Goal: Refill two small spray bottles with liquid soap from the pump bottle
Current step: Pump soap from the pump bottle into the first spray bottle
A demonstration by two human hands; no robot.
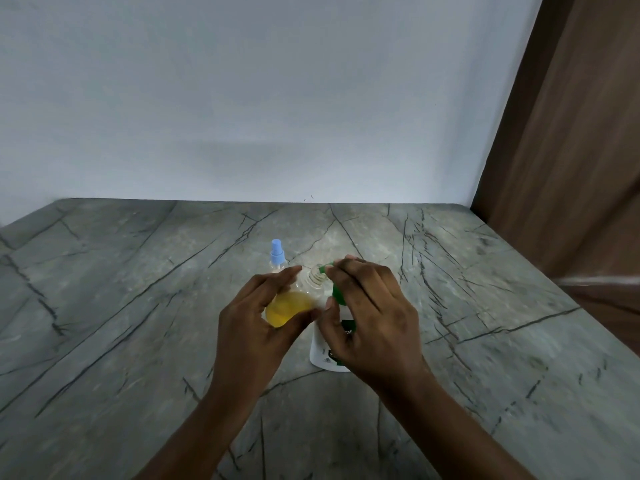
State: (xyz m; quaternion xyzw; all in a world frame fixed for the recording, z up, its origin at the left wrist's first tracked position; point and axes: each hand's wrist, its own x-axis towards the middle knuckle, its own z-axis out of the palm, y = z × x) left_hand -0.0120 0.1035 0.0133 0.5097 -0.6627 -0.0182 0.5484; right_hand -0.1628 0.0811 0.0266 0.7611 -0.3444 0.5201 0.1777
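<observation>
My left hand (258, 320) grips a small clear spray bottle (292, 306) with yellow soap in its lower part; its threaded neck is uncapped and tilts toward the right. My right hand (370, 306) rests over the green pump head (336, 292) of the white pump bottle (322, 355), which stands on the counter; the green spout tip sits at the small bottle's open neck. Behind my left hand stands a second small spray bottle with a light blue spray cap (277, 254), its body mostly hidden.
A grey marble-patterned counter (138, 306) carries everything and meets a white wall (277, 98) at the back. A brown wooden panel (571, 150) rises at the right, close to the counter's right edge.
</observation>
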